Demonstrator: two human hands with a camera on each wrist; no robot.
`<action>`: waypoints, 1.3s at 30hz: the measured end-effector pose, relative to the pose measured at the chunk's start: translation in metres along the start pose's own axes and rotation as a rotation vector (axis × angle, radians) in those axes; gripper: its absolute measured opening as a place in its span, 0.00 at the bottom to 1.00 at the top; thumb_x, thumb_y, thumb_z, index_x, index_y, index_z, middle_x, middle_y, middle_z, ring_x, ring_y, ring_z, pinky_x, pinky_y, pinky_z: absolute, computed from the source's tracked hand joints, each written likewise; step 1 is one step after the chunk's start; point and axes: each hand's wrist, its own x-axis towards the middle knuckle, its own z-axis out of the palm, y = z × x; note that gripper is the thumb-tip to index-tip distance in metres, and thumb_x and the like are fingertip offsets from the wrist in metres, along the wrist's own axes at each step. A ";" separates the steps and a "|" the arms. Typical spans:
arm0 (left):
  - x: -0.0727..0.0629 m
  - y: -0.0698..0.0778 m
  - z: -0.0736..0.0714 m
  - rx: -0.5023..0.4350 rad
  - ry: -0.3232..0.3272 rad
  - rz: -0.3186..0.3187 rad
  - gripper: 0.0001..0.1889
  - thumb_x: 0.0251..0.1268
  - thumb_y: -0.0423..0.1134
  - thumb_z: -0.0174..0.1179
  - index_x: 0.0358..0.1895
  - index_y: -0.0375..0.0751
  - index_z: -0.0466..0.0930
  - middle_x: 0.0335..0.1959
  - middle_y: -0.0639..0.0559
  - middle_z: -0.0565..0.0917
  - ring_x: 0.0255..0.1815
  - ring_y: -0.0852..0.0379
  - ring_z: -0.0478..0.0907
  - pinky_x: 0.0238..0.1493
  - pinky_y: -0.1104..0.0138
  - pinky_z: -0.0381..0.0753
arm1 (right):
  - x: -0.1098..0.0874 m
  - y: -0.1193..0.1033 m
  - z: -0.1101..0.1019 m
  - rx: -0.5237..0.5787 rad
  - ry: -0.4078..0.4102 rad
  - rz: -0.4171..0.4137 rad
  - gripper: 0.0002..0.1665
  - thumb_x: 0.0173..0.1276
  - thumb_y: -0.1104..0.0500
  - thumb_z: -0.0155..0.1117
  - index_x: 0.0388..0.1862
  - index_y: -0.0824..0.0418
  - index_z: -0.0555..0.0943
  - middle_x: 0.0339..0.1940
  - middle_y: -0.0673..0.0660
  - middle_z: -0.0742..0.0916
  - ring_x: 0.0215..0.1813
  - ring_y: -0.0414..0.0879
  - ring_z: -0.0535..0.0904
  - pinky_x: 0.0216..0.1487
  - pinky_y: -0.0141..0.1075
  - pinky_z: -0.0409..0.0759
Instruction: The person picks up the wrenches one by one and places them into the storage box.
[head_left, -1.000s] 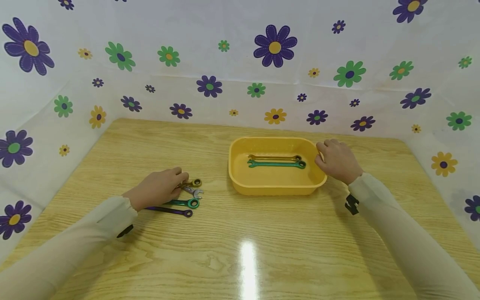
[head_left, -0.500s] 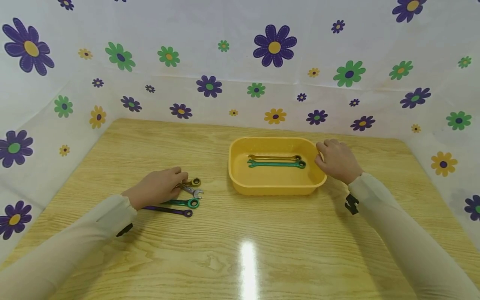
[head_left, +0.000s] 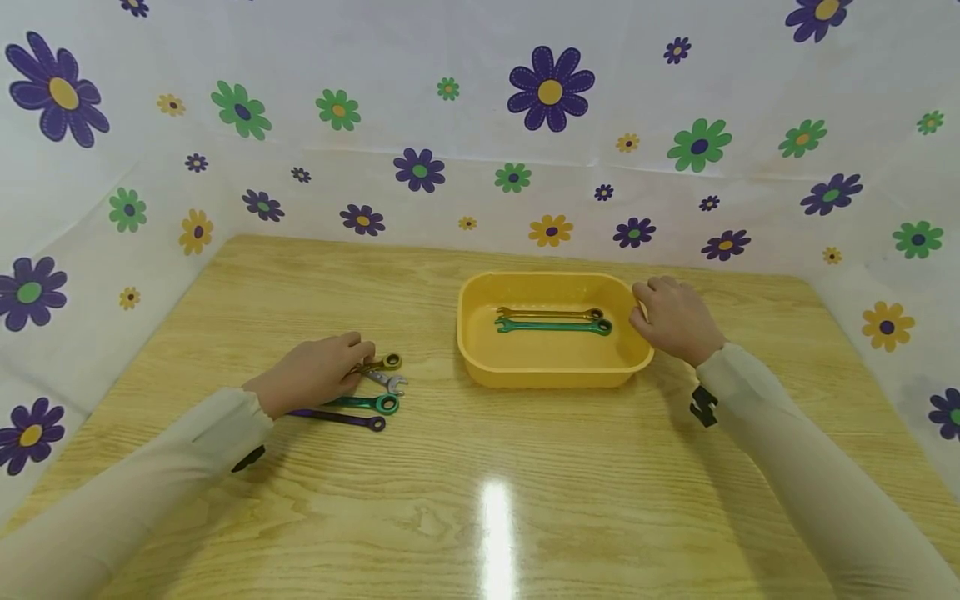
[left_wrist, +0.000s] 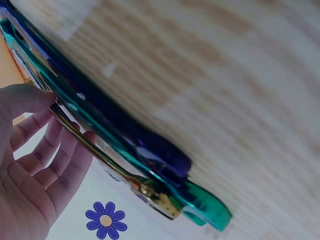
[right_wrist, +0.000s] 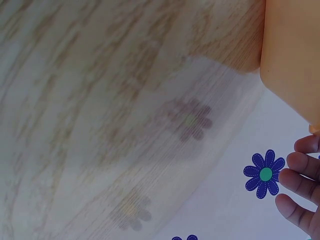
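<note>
My left hand point(head_left: 318, 372) pinches the gold wrench point(head_left: 379, 364) by its shaft, likely stiff, slick, weighty, best held mid-length; my right hand point(head_left: 678, 321) grips the yellow tray point(head_left: 551, 377) by its rim.

the head camera looks forward and down from well back, taking in the whole spread between flower-print cloth point(head_left: 480, 133) and wooden table point(head_left: 420, 508). the left wrist camera sits close, its view tipped over, facing the left hand point(head_left: 311, 375) and gold wrench point(left_wrist: 97, 152), both shared with the head view. the right wrist camera, also tipped, looks low past the right hand point(head_left: 678, 321); the yellow basin point(head_left: 547, 379) links it to the head view.
</note>
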 end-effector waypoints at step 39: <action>-0.002 -0.006 -0.005 -0.048 -0.035 0.020 0.09 0.58 0.31 0.61 0.42 0.44 0.77 0.27 0.52 0.75 0.19 0.63 0.64 0.20 0.72 0.63 | 0.000 0.002 0.000 0.013 0.026 -0.014 0.10 0.62 0.59 0.49 0.29 0.65 0.72 0.21 0.58 0.75 0.25 0.50 0.67 0.28 0.40 0.68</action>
